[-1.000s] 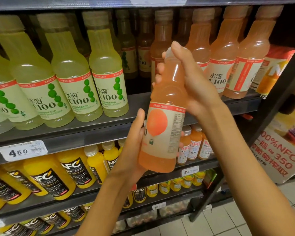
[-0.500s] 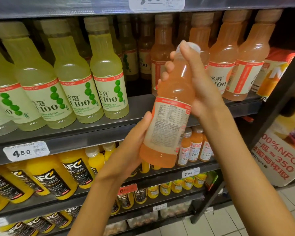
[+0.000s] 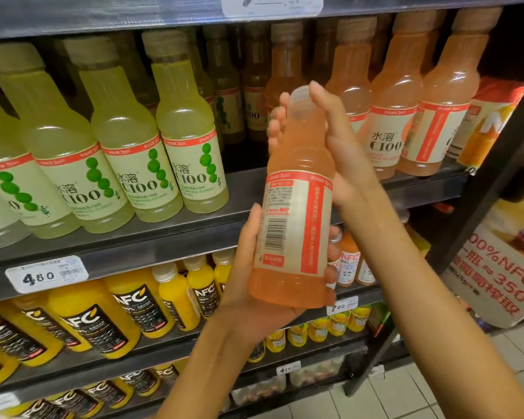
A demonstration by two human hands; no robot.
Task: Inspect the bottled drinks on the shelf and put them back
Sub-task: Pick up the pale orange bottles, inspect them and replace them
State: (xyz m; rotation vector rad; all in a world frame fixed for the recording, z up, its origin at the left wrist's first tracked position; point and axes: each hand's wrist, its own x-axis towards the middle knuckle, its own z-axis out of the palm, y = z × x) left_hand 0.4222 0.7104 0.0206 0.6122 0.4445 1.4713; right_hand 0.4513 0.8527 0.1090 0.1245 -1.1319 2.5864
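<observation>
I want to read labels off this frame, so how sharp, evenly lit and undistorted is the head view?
Head view: barcode on the held orange bottle shows, its fine print is too soft to read; top price tag is smeared; glare spots sit on the yellow-green bottles; the back of the shelf is dark; wide-angle bending tilts the side bottles.

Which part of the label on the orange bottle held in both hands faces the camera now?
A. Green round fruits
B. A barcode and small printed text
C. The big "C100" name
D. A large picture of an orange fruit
B: the held orange bottle shows a barcode with small print above it, while the left hand holds its base and the right hand grips its neck.
</observation>
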